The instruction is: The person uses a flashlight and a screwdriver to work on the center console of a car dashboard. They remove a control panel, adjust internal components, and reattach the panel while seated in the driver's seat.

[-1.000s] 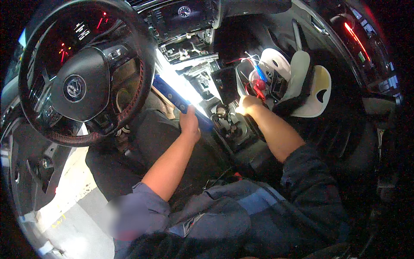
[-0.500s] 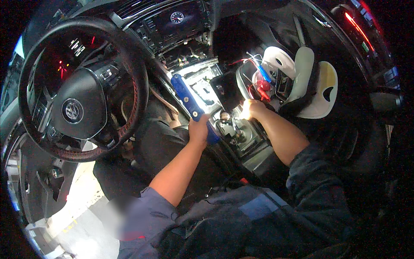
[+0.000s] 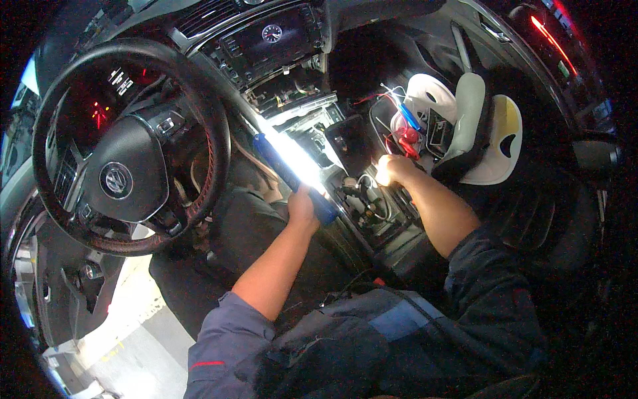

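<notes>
Head cam: left hand (image 3: 302, 205) has its fingers wrapped around a blue work light (image 3: 292, 169) (lit, pretty glaring), angled up toward the dash beside the steering wheel (image 3: 126, 143). Right hand (image 3: 392, 169) is down in the stripped center console (image 3: 362, 199) near the red clips (image 3: 407, 138); can't tell what its fingers are doing.

Left of centre in the frame, the left hand (image 3: 302, 207) grips a blue, lit work light (image 3: 292, 169) that slants up toward the stripped centre console (image 3: 302, 110). The right hand (image 3: 392, 169), brightly lit at centre, rests in the opened gear-shift area (image 3: 365, 199), just below red and blue tools (image 3: 407, 133) on white trim pieces (image 3: 488, 143). The steering wheel (image 3: 129, 146) fills the upper left.
</notes>
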`<control>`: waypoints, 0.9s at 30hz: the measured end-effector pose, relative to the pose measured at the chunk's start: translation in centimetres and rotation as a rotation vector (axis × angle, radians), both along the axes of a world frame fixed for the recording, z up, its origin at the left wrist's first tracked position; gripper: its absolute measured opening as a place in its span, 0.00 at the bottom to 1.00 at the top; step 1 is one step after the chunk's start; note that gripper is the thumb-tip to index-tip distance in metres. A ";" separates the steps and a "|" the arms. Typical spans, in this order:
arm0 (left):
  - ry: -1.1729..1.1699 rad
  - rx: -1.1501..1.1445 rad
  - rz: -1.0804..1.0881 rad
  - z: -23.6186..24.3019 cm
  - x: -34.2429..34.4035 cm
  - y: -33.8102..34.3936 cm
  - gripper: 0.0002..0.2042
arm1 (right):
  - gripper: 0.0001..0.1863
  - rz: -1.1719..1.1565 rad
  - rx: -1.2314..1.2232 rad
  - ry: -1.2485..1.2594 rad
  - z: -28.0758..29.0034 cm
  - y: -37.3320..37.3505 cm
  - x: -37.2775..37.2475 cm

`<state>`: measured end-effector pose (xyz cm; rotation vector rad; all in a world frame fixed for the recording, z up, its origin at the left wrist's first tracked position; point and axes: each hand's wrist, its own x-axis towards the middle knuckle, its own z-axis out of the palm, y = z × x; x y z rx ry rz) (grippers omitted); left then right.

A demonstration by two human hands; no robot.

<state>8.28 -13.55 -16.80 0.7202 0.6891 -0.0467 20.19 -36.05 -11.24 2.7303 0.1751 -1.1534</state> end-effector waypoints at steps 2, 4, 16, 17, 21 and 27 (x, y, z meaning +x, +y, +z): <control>0.008 0.004 0.009 -0.1 0.1 -0.1 0.11 | 0.29 -0.003 -0.022 0.058 0.1 0.1 0.4; 0.001 0.012 0.009 -0.3 0.1 -0.1 0.11 | 0.29 -0.018 -0.059 0.128 0.1 0.2 0.8; 0.009 0.082 -0.062 -1.9 0.0 0.5 0.12 | 0.27 0.026 0.094 -0.041 0.4 -0.2 -0.3; -0.010 0.065 -0.064 -2.1 -0.1 0.6 0.12 | 0.27 0.030 0.071 -0.026 1.0 -0.2 -0.2; -0.021 -0.031 -0.048 -2.6 0.0 0.7 0.11 | 0.25 0.023 0.042 0.095 2.8 0.3 0.0; -0.086 -0.012 -0.063 -1.5 -0.2 0.4 0.11 | 0.24 0.051 0.034 0.105 0.4 -0.7 1.0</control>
